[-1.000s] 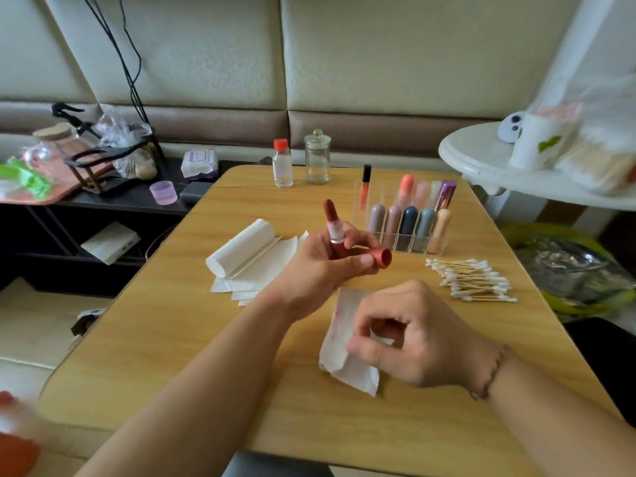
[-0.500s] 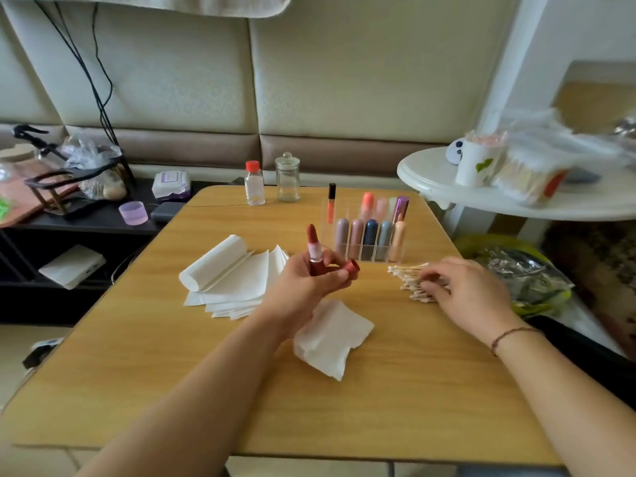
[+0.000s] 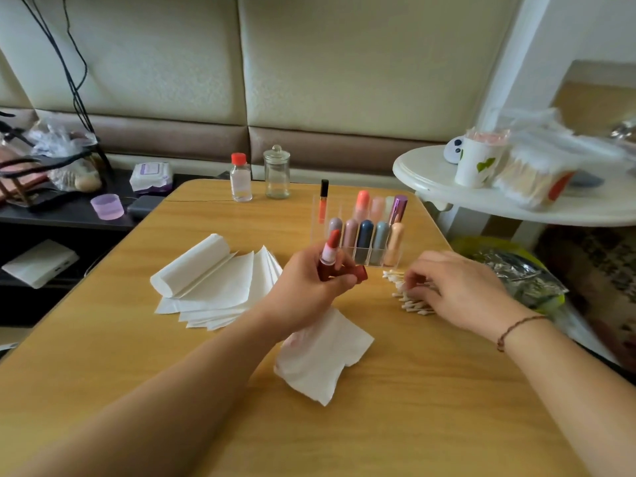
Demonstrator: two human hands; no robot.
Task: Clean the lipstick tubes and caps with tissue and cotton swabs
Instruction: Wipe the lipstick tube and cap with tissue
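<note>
Left hand (image 3: 306, 287) grips an uncapped red lipstick (image 3: 329, 251) upright, its cap (image 3: 359, 273) held in the same fingers, above a used tissue (image 3: 323, 359). Right hand (image 3: 457, 290) rests loosely curled on the cotton swabs (image 3: 409, 302); whether it pinches one cannot be told. Clear organiser (image 3: 364, 235), folded tissues (image 3: 213, 280), bottle (image 3: 240, 178) and jar (image 3: 276, 173) stand on the wooden table (image 3: 413, 407) before a padded wall.

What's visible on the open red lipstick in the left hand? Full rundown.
The open red lipstick tube stands roughly upright, gripped at its dark red base by the left hand. Above the base sits a pale pink and white collar, then the extended red bullet with a slanted tip. It looks like glossy plastic. Its dark red cap is off, held in the same hand. It is held above the wooden table.
</note>
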